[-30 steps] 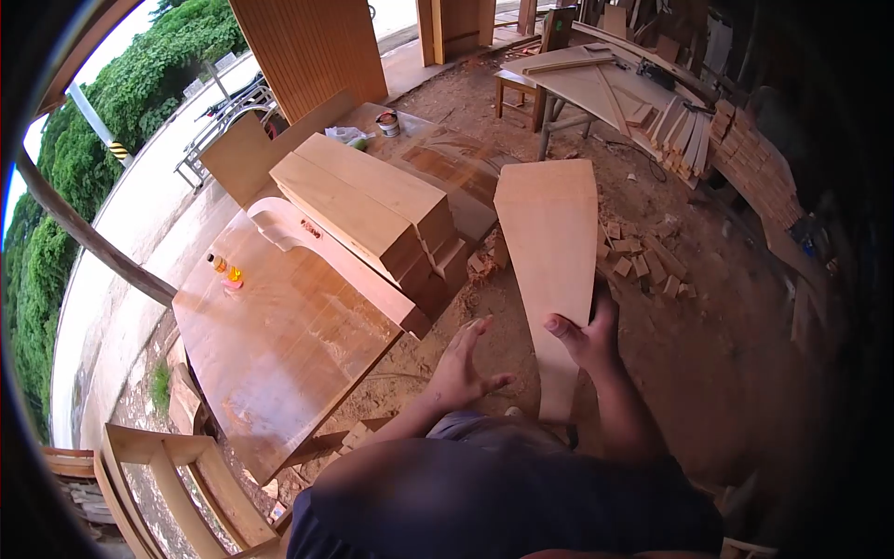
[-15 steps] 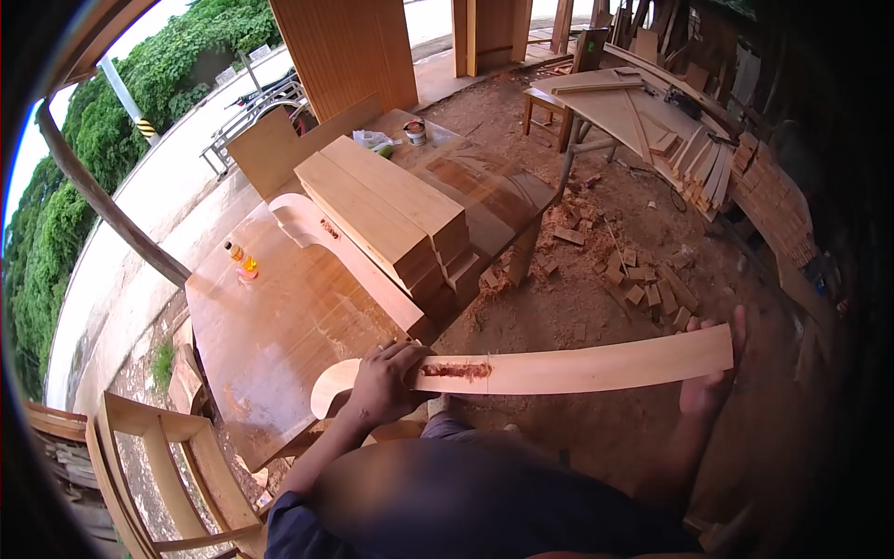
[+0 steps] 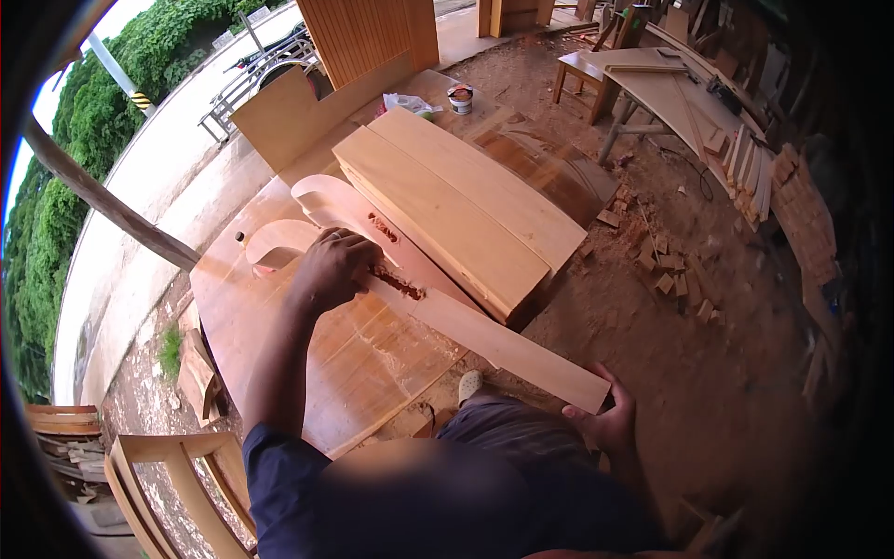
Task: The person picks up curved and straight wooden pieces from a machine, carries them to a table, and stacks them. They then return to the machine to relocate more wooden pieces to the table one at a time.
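Both my hands hold a long pale wooden piece (image 3: 507, 347) with a rounded, hooked end and a rough reddish slot cut in it. My left hand (image 3: 337, 268) wraps over it just beside the slot, near the hooked end. At the square end, my right hand (image 3: 610, 415) grips with the thumb below and fingers around the far edge. Just beyond lies a similar curved wooden piece (image 3: 326, 197), also with a rough slot, against a stack of thick planks (image 3: 456, 205) on the worktable (image 3: 279, 373).
A bottle (image 3: 240, 238) stands behind the held piece, mostly hidden. A paint can (image 3: 460, 99) and a plastic bag (image 3: 406, 102) sit at the table's back. Wood offcuts (image 3: 684, 279) litter the ground to the right. A wooden frame (image 3: 177, 466) stands at lower left.
The held wooden piece has swung from across my body to over the table, its hooked end going forward beside the other curved piece. My right hand has come left with its square end.
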Demonstrator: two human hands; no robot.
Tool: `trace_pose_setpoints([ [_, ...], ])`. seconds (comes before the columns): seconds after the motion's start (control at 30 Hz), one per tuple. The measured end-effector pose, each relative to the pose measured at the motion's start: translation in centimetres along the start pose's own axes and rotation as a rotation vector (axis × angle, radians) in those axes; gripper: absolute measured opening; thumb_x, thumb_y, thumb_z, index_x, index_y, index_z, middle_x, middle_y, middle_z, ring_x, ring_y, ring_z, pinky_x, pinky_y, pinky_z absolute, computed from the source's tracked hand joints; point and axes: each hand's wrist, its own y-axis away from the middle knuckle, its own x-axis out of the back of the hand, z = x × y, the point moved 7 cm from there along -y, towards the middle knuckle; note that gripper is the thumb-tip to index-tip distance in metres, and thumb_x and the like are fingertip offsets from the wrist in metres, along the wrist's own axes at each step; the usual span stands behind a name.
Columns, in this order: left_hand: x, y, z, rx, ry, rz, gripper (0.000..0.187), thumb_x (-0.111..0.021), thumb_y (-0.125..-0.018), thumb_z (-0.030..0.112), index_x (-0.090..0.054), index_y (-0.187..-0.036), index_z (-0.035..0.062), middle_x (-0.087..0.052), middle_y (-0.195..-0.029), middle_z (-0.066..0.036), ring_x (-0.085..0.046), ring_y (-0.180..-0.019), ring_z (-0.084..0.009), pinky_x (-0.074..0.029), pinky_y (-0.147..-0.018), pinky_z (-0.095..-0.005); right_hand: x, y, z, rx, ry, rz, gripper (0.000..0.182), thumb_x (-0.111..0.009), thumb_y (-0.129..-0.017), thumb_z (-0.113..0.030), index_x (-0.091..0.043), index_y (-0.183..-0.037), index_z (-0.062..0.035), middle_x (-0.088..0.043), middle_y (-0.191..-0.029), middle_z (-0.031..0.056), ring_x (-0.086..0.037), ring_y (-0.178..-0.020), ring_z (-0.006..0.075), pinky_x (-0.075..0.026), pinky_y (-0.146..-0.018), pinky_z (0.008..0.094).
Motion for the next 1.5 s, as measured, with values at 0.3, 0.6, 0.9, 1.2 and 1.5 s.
trace_pose_setpoints([
  [0.3,2.6,-3.7,-13.8,0.154,-0.082,0.347,0.040,-0.087,-0.067,0.011,-0.069,-0.101,0.0121,-0.061,-0.114,-0.007,-0.059,-0.110,-0.0308,-0.045,-0.100,-0.0445,-11.8,-5.7,-5.6,0.025,0.196,0.044,0.087,-0.094,-0.072,-0.035,-0.053,-0.136,0.0100,-0.066,-0.126,0.0257,-0.066,-0.117,0.0284,-0.052,-0.099,0.0376],
  [0.6,-9.2,2.8,-40.6,0.933,1.192,0.969,0.078,-0.048,-0.096,0.069,-0.049,-0.146,0.0095,-0.053,-0.146,-0.010,-0.045,-0.136,-0.0253,-0.028,-0.111,-0.0514,-14.7,-7.7,-4.1,-0.115,0.189,-0.062,0.052,-0.089,-0.074,-0.011,-0.065,-0.119,0.0024,-0.073,-0.110,0.0152,-0.072,-0.101,0.0224,-0.055,-0.090,0.0366],
  [0.9,-18.0,-1.1,-45.0,0.796,1.491,1.211,0.052,-0.036,-0.106,0.047,-0.050,-0.144,0.0143,-0.055,-0.144,-0.008,-0.052,-0.132,-0.0278,-0.042,-0.110,-0.0429,-14.1,-7.1,-2.7,-0.148,0.138,0.133,0.051,-0.090,-0.073,-0.012,-0.067,-0.116,0.0012,-0.074,-0.107,0.0145,-0.072,-0.099,0.0232,-0.056,-0.087,0.0368],
  [1.2,-16.2,-2.6,-42.6,0.712,1.664,1.365,0.066,-0.037,-0.099,0.060,-0.050,-0.144,0.0141,-0.054,-0.145,-0.010,-0.050,-0.134,-0.0328,-0.041,-0.113,-0.0498,-13.4,-7.0,-0.5,-0.158,0.200,0.070,0.070,-0.092,-0.070,-0.010,-0.055,-0.127,0.0027,-0.066,-0.120,0.0165,-0.067,-0.111,0.0270,-0.054,-0.096,0.0412],
  [1.5,-17.5,-0.6,-44.4,0.766,1.339,1.256,0.054,-0.034,-0.106,0.046,-0.041,-0.150,0.0156,-0.046,-0.151,-0.009,-0.045,-0.139,-0.0327,-0.040,-0.114,-0.0515,-13.0,-6.4,4.6,-0.203,0.401,0.010,0.058,-0.088,-0.077,-0.021,-0.062,-0.124,0.0003,-0.069,-0.118,0.0182,-0.067,-0.108,0.0279,-0.053,-0.096,0.0403],
])
